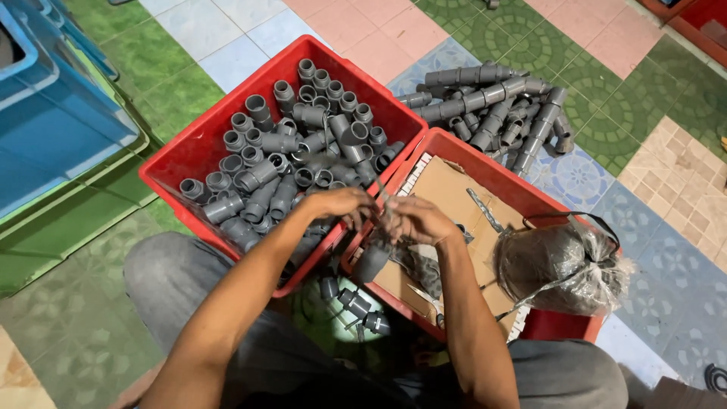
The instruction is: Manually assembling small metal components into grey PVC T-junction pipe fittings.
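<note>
Assembly step, judged: left hand (341, 203) and right hand (415, 220), each grip closed on one grey pipe fitting (374, 260) between two red crates (198, 155); next needs firm seating.

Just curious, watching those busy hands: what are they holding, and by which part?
Both hands, left hand and right hand, pinch something thin between the fingertips above a grey pipe fitting; the exact grip is too blurred to tell.

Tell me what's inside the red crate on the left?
The red crate is filled with grey plastic pipe fittings, piled loosely, many with open ends up. The person's left hand and forearm cover the near corner, and the crate's bottom is hidden beneath the pile.
</note>
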